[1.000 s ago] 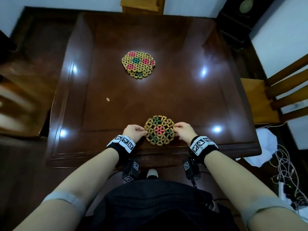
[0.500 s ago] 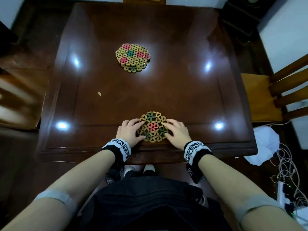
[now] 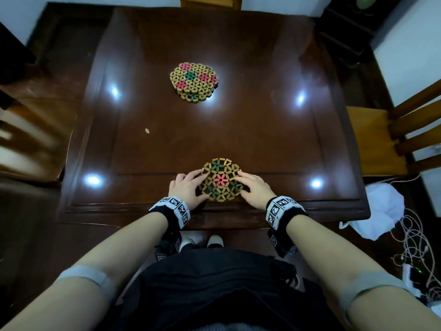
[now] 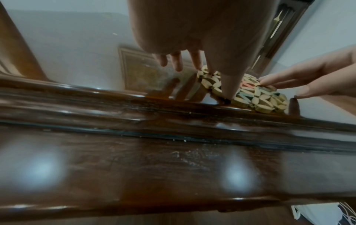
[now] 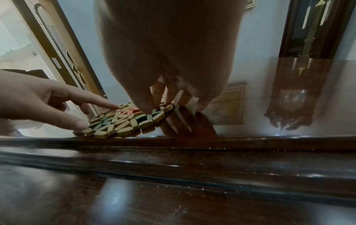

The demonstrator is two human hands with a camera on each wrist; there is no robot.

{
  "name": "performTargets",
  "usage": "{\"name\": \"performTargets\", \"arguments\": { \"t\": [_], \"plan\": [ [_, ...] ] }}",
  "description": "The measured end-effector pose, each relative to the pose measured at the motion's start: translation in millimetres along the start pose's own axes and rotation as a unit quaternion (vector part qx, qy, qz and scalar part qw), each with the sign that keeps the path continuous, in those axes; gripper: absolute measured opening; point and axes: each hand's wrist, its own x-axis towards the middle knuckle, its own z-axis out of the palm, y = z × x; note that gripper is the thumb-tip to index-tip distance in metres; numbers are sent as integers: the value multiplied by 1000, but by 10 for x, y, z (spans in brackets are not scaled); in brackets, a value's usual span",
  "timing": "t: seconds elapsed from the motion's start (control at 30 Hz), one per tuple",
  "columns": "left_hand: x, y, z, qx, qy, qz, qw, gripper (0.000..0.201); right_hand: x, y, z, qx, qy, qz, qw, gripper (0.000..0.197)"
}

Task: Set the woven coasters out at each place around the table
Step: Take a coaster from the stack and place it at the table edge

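A round woven coaster (image 3: 220, 180) with a pink flower centre lies flat near the front edge of the dark wooden table (image 3: 262, 139). My left hand (image 3: 188, 185) lies at its left rim and my right hand (image 3: 253, 186) at its right rim, fingers straight and touching it. In the left wrist view the left thumb (image 4: 229, 89) presses the coaster (image 4: 250, 97) at its near edge. The right wrist view shows right fingertips (image 5: 146, 109) on the coaster (image 5: 119, 123). A stack of similar coasters (image 3: 193, 81) sits at the far middle.
A wooden chair (image 3: 381, 139) stands at the table's right side, another (image 3: 28, 139) at the left, and a third (image 3: 207, 1) at the far end. A white cloth (image 3: 381, 211) and cables (image 3: 415, 249) lie on the floor to the right. A small pale speck (image 3: 147, 130) lies on the tabletop.
Both hands have gone from curled fingers pinching the coaster's sides to straight fingers lying on its rim. The coaster stays at the front edge.
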Motion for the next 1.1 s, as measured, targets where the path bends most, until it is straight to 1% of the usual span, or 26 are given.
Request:
{"name": "performTargets", "arguments": {
  "t": [0.2, 0.23, 0.3, 0.37, 0.4, 0.5, 0.57, 0.7, 0.8, 0.97, 1.03, 1.1],
  "plan": [
    [1, 6, 6, -11, -8, 1, 1000, 69, -14, -57, -22, -9, -25, 13, 1000, 51],
    [-7, 9, 10, -14, -5, -1, 1000, 70, -20, -66, -24, 0, -12, 9, 1000, 50],
    [-38, 22, 20, -36, 13, -12, 999, 71, -39, -92, -26, 28, 48, -1, 998, 47],
    [-72, 19, 15, -76, 37, -30, 996, 65, -56, -141, -42, 49, 107, -8, 993, 45],
    [-85, 2, -3, -95, 41, -39, 994, 61, -59, -176, -60, 57, 122, -9, 991, 44],
    [-108, -117, -116, -130, 42, -64, 989, 51, -31, -302, -97, 66, 132, -19, 989, 44],
    [-112, -245, -230, -145, 54, -68, 986, 47, 18, -414, -108, 65, 136, -25, 988, 42],
    [-116, -597, -438, -176, 88, -64, 978, 38, 151, -703, -54, 75, 156, -41, 984, 37],
    [-116, -947, -584, -185, 94, -56, 977, 33, 264, -1007, 90, 82, 175, -47, 980, 33],
    [-61, -1667, -820, -188, 69, -18, 980, 27, 467, -1640, 452, 102, 200, -34, 974, 30],
    [-57, -2006, -896, -194, 52, 2, 980, 25, 553, -1927, 648, 111, 212, -16, 971, 30],
    [-82, -2320, -999, -178, 26, 28, 983, 23, 617, -2229, 854, 125, 223, 9, 967, 30]
  ]
}}
